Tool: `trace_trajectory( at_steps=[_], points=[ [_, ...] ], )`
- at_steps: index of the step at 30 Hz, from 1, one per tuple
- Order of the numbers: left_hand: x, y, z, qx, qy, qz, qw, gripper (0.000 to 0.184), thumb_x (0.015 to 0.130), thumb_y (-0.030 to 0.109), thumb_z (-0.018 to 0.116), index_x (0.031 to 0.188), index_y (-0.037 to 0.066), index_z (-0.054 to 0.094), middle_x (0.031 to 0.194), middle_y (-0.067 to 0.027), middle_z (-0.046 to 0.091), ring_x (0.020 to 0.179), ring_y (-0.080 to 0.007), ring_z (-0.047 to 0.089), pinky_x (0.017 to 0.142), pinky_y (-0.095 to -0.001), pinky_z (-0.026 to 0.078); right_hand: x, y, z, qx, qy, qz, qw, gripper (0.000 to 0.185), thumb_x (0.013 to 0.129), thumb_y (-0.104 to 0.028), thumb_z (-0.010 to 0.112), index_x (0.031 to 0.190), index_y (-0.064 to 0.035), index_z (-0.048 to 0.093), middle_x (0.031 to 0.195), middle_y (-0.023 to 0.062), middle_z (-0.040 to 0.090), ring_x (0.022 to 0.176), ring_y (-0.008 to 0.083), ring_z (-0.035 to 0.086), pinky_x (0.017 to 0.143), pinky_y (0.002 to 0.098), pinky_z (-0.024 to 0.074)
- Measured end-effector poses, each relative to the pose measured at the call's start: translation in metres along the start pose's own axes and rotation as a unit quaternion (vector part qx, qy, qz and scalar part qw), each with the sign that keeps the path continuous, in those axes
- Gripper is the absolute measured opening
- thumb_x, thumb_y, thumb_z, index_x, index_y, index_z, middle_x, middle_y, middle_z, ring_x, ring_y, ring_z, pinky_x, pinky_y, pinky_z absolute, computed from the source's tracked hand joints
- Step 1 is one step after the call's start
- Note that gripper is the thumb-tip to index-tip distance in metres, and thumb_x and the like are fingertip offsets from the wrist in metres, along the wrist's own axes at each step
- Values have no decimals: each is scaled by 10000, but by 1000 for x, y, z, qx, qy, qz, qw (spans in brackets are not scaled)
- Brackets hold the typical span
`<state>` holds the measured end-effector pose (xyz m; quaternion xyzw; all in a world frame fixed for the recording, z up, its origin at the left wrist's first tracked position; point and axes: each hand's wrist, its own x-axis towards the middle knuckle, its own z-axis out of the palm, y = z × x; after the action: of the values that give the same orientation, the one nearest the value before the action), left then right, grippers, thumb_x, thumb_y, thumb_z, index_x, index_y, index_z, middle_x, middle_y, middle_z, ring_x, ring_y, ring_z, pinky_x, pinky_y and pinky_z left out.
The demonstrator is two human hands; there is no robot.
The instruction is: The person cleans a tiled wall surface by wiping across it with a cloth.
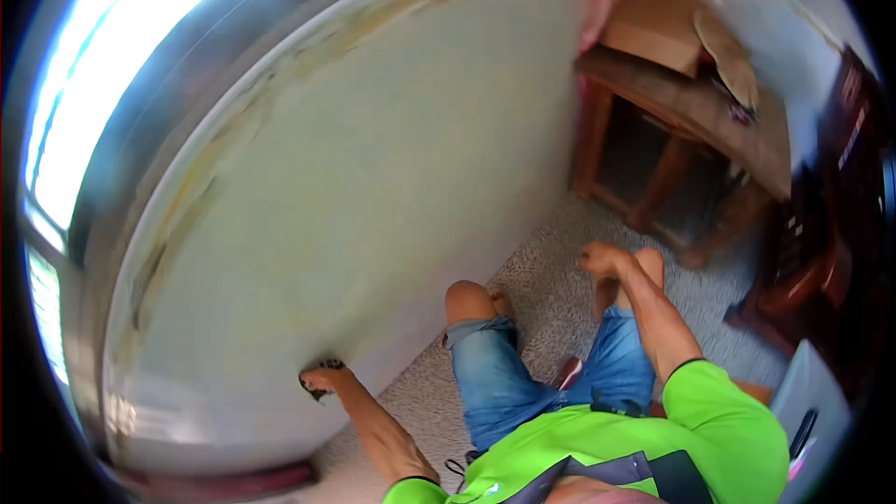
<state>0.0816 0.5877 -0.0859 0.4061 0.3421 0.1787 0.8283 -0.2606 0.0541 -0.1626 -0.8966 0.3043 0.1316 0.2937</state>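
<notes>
My left hand (329,379) is closed on a dark crumpled cloth (314,383) and presses it against the low part of a pale greenish wall (345,224). Whether the dark piece is woven cloth or a scouring pad is hard to make out. Over by my right knee, my right hand (602,259) hangs with its fingers curled in, and nothing shows in them. Brown and yellow stains (196,187) run along the wall's upper edge.
I sit low, knees bent, on a speckled floor (420,411). To the right stands a wooden table (695,126) bearing a cardboard box (653,28) and a hand fan (726,58). Dark carved wooden furniture (812,271) is at far right. A bright window (121,47) lies left.
</notes>
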Motion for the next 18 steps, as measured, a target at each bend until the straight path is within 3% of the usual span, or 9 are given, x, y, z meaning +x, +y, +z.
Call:
trace_trajectory(
  at_steps=[1,2,5,8,9,11,12,14,18],
  points=[
    [-11,5,9,164,134,98,972,588,1009,448,480,1422,30,475,1451,-233,451,1304,-381,469,1062,-546,427,-4,-8,-4,22,5,9,1000,447,891,-390,619,1156,-39,701,1172,212,692,1101,398,650,939,451,511],
    [-13,9,18,171,123,110,971,588,1009,448,480,1422,30,475,1451,-233,451,1304,-381,469,1062,-546,427,-15,-20,-13,27,-10,12,1000,424,893,-379,616,1152,-55,706,1164,205,696,1098,393,653,935,452,513],
    [-23,17,38,262,44,382,885,844,1028,443,506,1547,-104,126,1601,-338,152,1497,-421,184,1215,-446,223,-13,-17,-14,51,-22,16,998,419,896,-364,606,1176,-67,702,1167,199,698,1101,375,656,936,447,512],
    [-52,25,78,199,-5,560,804,731,1032,289,568,1534,-98,206,1600,-319,183,1486,-391,222,1201,-434,240,-3,-4,-4,66,-7,2,998,430,897,-351,602,1202,-61,691,1176,200,697,1104,362,659,941,442,510],
    [-37,31,86,117,-120,631,758,684,1032,282,570,1511,-99,268,1579,-319,230,1439,-404,301,1183,-462,263,-1,-2,0,58,13,-15,998,424,897,-342,605,1200,-58,690,1175,199,697,1100,362,661,941,442,510],
    [-84,35,108,240,-45,721,649,634,1012,277,600,1463,-102,365,1522,-327,324,1354,-437,400,1160,-513,288,0,-4,-2,50,8,-30,998,421,899,-338,620,1205,-56,686,1183,203,692,1121,363,651,955,440,504],
    [-124,41,124,179,-167,723,646,644,1014,332,581,1458,-91,384,1514,-337,352,1386,-460,367,1173,-541,234,-1,-8,-5,54,-1,-39,998,421,899,-338,620,1205,-56,686,1183,203,692,1121,363,651,955,440,504],
    [-164,37,147,278,-157,789,524,644,981,410,573,1440,-24,449,1509,-294,407,1412,-493,336,1149,-660,94,-8,-15,-13,84,-1,-17,996,429,901,-333,639,1228,-57,674,1215,215,675,1155,364,633,973,435,491],
    [-224,-19,173,322,-254,828,383,572,788,235,679,1334,89,589,1485,-166,499,1371,-463,388,1150,-676,121,-16,-23,-18,177,-41,13,983,395,903,-320,654,1182,-42,686,1165,229,687,1121,372,643,934,448,499]
  ],
)
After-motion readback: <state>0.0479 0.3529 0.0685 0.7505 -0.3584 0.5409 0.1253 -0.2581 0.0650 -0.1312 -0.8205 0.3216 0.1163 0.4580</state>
